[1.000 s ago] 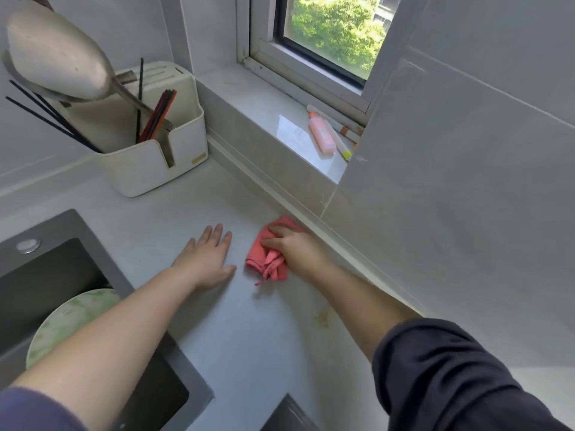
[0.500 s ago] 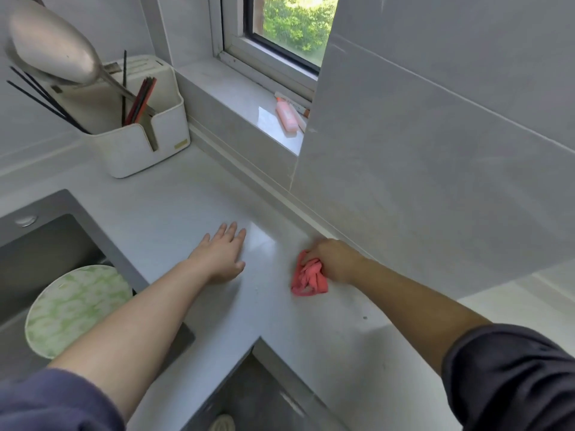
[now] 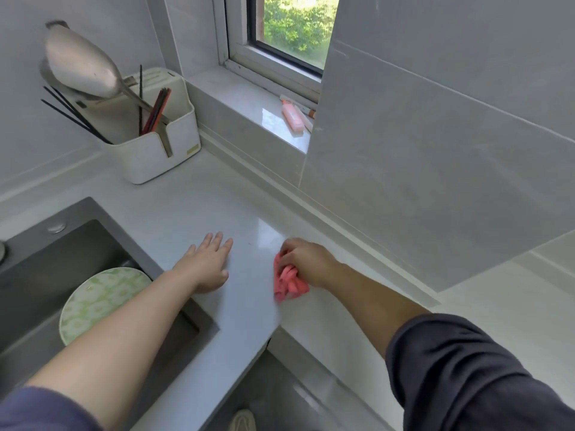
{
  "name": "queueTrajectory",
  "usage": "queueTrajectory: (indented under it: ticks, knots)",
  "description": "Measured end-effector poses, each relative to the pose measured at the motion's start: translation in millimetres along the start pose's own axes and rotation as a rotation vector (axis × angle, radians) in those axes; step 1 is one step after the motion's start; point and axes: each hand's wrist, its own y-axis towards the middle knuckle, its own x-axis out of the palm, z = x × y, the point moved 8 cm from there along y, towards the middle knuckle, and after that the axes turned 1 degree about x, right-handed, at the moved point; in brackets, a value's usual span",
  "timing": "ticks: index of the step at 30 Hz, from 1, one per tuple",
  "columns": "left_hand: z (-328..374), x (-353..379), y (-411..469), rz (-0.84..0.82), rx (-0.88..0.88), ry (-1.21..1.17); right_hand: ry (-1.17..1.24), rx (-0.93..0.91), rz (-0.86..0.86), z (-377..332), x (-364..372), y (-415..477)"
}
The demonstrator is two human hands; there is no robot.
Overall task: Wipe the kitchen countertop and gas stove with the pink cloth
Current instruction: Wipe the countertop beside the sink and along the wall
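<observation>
The pink cloth [image 3: 287, 280] is bunched up on the pale grey countertop [image 3: 199, 213], near the inner corner of the counter's front edge. My right hand [image 3: 306, 261] is closed over the cloth and presses it onto the surface. To its left, my left hand [image 3: 208, 262] lies flat on the countertop with its fingers spread, holding nothing. The gas stove is not in view.
A dark sink [image 3: 40, 275] with a green patterned plate [image 3: 102, 300] lies at the left. A white utensil holder [image 3: 155, 132] with chopsticks and a large ladle stands at the back. A pink tube [image 3: 292, 118] rests on the window sill. A tiled wall runs along the right.
My right hand has slid the cloth along the countertop away from the back ledge, toward the counter's front edge. The left hand has stayed flat in about the same place.
</observation>
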Motion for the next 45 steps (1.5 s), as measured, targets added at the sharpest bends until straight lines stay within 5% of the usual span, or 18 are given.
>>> queueTrajectory:
  ticks: [6,15,26,30,38,41,45]
  knots:
    - [-3.7,-9.6,-0.1,-0.008,0.035,0.02,0.163,0.253,-0.117,50.7,-10.0,-12.1]
    - [-30.2,-5.2,9.7,-0.027,0.036,0.092,0.183,0.024,0.136,-50.5,-33.2,69.2]
    - [7.1,-6.5,22.6,0.095,0.221,0.101,0.031,0.029,-0.207,22.6,-4.1,-13.3]
    - [18.5,-8.1,32.6,0.08,0.095,0.078,0.102,0.095,-0.23,43.2,-14.2,-45.6]
    - [-38.0,-16.6,56.8,0.082,-0.21,-0.034,0.384,0.122,0.126,47.6,-43.3,-41.3]
    - [-12.0,-10.2,67.5,0.115,-0.084,0.041,0.486,0.2,0.228,61.0,-43.3,-43.9]
    - [75.6,19.0,42.1,0.132,0.303,0.144,0.68,0.454,0.226,77.6,-33.3,-63.4]
